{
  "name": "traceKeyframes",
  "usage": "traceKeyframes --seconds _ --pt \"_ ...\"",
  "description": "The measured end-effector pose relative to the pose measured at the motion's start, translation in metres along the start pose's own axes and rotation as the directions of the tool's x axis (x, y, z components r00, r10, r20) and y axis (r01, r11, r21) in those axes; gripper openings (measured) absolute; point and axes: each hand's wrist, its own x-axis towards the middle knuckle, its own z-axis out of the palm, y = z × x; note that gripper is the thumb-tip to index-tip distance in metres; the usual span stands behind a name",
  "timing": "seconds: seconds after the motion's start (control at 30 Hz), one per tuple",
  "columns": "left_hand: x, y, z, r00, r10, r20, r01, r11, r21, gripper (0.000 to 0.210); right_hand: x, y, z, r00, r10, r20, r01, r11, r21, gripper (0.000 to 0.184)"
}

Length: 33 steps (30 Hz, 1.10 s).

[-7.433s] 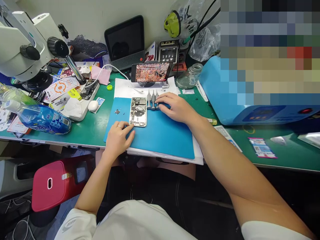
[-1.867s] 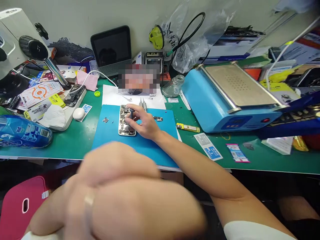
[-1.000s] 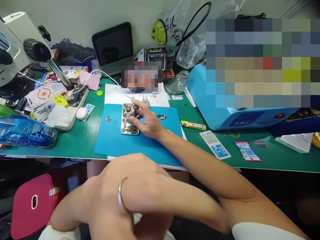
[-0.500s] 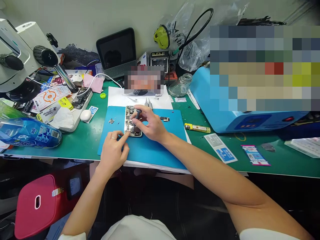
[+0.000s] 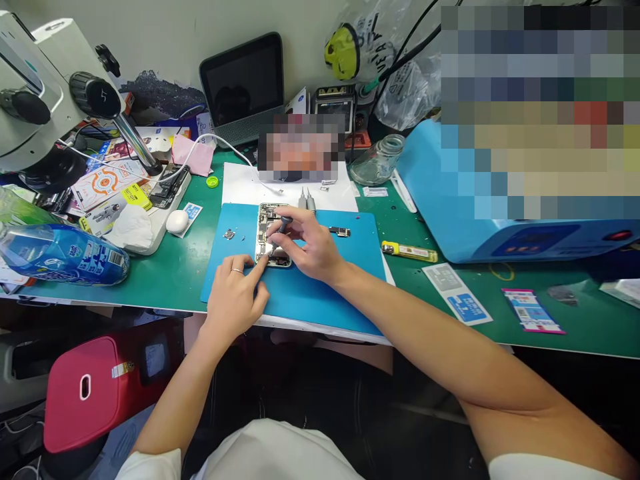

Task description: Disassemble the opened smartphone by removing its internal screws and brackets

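An opened smartphone with bare inner parts lies on the blue mat. My right hand is closed around a small screwdriver, which leans over the phone with its handle up. Its tip is too small to make out. My left hand, a ring on one finger, rests at the phone's lower left. Its index finger reaches onto the lower part of the phone, near the screwdriver; the other fingers are loosely bent and hold nothing. A small metal part lies left of the phone, and a small circuit board right of it.
Two pen-like tools lie behind the phone. A glass jar, a yellow cutter-like tool and a blue machine stand or lie to the right. At left are a microscope and a blue bottle.
The view has shifted slightly. My left index finger has moved up and right over the phone, closer to the screwdriver, which is now more tilted and lower on the phone.
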Motion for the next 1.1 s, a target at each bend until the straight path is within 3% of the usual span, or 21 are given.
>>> traceKeyframes --seconds 0.67,0.97,1.1 --pt "0.0005 0.0001 -0.0004 1.0 -0.011 0.01 0.011 1.0 -0.013 0.049 0.0004 0.0008 0.0006 0.999 -0.049 0.009 0.049 0.998 -0.04 0.037" --pt "0.0003 -0.001 -0.0005 1.0 0.0 -0.009 0.0 1.0 -0.018 0.05 0.0023 -0.0006 0.0014 0.949 -0.316 0.014 0.311 0.923 -0.229 0.053" --pt "0.0001 -0.0018 -0.0004 1.0 0.0 -0.003 0.0 1.0 -0.011 0.05 0.0033 -0.004 0.0035 0.953 -0.302 0.001 0.294 0.928 -0.23 0.048"
